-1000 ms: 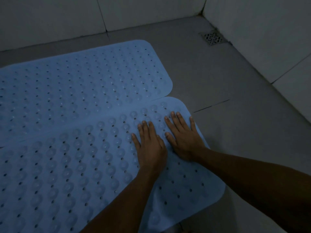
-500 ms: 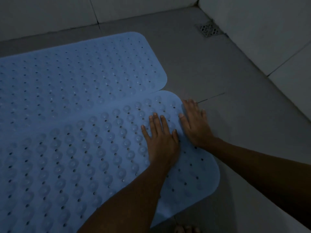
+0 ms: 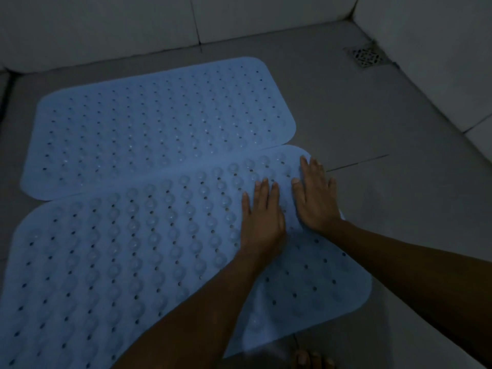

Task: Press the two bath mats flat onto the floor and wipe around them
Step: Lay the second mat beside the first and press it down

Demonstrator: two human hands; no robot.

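Floor [image 3: 372, 145] of grey tile fills the dim room, meeting pale tiled walls [image 3: 426, 49] at the far edge and along the right side. A dark grout line [image 3: 356, 163] runs across the floor right of the hands. Near the far right corner of the floor sits a small square metal drain grate [image 3: 366, 57].

Two pale blue rubber bath mats with rounded corners, rows of small holes and raised bumps lie on the floor. The far blue bath mat [image 3: 159, 129] lies flat toward the far wall. The near blue bath mat [image 3: 106, 262] lies in front of it, its far long edge overlapping or touching the far mat's near edge; which one cannot be told.

The left hand [image 3: 262, 217] lies palm down on the near mat close to its far right corner, fingers straight and together, grasping nothing. The right hand [image 3: 316, 198] lies palm down just beside it, fingers spread flat over the mat's right edge, also grasping nothing. Bare toes [image 3: 311, 359] show at the bottom edge, on the floor beside the near mat's near right corner.

No writing or brand can be read.
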